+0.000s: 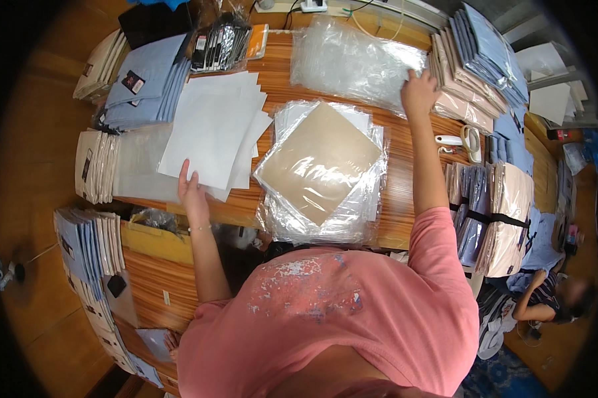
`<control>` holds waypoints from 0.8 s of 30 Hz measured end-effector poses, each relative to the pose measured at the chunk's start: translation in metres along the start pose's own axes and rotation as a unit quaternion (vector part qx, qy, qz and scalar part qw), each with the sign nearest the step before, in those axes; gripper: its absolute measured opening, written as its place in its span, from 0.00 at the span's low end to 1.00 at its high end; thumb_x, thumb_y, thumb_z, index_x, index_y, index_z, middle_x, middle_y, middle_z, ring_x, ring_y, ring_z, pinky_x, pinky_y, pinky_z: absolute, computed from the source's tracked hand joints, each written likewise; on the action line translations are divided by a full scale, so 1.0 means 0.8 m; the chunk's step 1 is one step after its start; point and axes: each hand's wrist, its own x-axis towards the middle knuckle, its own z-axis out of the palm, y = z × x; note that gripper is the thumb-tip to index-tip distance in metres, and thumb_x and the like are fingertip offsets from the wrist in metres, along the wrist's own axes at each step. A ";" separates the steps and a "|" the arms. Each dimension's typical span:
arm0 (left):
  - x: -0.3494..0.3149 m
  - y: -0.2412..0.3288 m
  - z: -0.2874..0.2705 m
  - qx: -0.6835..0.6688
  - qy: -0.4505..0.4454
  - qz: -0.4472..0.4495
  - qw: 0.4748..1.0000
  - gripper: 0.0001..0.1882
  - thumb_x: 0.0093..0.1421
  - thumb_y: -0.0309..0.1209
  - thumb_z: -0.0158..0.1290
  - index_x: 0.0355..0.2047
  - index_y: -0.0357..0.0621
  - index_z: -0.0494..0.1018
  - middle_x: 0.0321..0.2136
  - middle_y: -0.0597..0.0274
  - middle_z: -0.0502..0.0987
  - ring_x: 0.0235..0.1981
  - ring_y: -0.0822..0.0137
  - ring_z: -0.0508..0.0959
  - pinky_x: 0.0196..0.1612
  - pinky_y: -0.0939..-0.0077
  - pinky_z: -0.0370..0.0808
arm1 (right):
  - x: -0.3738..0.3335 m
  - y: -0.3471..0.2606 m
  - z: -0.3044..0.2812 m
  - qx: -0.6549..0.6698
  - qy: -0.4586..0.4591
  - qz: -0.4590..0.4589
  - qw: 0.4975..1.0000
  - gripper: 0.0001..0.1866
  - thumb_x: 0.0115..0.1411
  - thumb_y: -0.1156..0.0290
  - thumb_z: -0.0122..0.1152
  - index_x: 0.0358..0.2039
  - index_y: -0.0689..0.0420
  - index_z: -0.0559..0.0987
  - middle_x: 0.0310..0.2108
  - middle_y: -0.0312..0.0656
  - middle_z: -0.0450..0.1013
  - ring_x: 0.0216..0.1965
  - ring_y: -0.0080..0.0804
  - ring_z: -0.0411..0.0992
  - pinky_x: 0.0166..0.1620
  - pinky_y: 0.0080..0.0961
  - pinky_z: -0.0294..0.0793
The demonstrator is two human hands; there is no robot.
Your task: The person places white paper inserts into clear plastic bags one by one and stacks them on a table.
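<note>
Nearest the camera, a pink short-sleeved top (339,312) is worn by the person, with pale, worn print across its front. Beyond it, the lower edge of a fanned stack of white paper sheets (209,129) is touched by the left hand (193,192), its forefinger extended; whether the paper is pinched cannot be told from above. Just left of that hand, a clear plastic sheet (143,162) is partly covered by the paper, and farther beyond, folded blue garments (146,79) are stacked. By the right hand, (420,93) its fingers spread apart, the right edge of the stacked clear plastic bags (352,56) is touched on the striped tabletop (405,179). Between the hands, a brown square card (322,162) is laid cornerwise over bagged white sheets (289,123). Just right of the right hand, wrapped pink garments (468,96) are piled; on its near side, white-handled scissors (455,140) are set down.
</note>
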 end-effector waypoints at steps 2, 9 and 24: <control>0.002 -0.008 0.003 0.027 0.010 -0.021 0.999 0.27 0.62 0.21 0.47 0.62 0.39 0.58 0.61 0.51 0.58 0.61 0.63 0.60 0.62 0.69 0.56 | -0.001 -0.034 0.031 0.105 -0.072 -0.020 0.992 0.21 0.61 0.52 0.48 0.53 0.42 0.73 0.61 0.44 0.60 0.62 0.46 0.57 0.55 0.67 0.54; -0.037 -0.050 0.043 0.394 0.069 0.261 0.878 0.47 0.59 0.29 0.54 0.67 0.41 0.33 0.68 0.46 0.39 0.68 0.52 0.39 0.67 0.61 0.37 | 0.042 -0.013 0.142 0.211 0.077 -0.122 0.967 0.29 0.60 0.44 0.47 0.58 0.44 0.67 0.58 0.44 0.62 0.58 0.48 0.60 0.54 0.64 0.55; -0.104 -0.105 0.156 0.606 -0.280 0.207 0.715 0.25 0.54 0.45 0.58 0.47 0.44 0.71 0.50 0.51 0.70 0.50 0.52 0.69 0.49 0.60 0.67 | -0.300 0.002 0.001 0.227 -0.120 -0.268 0.928 0.24 0.59 0.56 0.55 0.56 0.45 0.70 0.57 0.46 0.63 0.60 0.44 0.58 0.57 0.49 0.57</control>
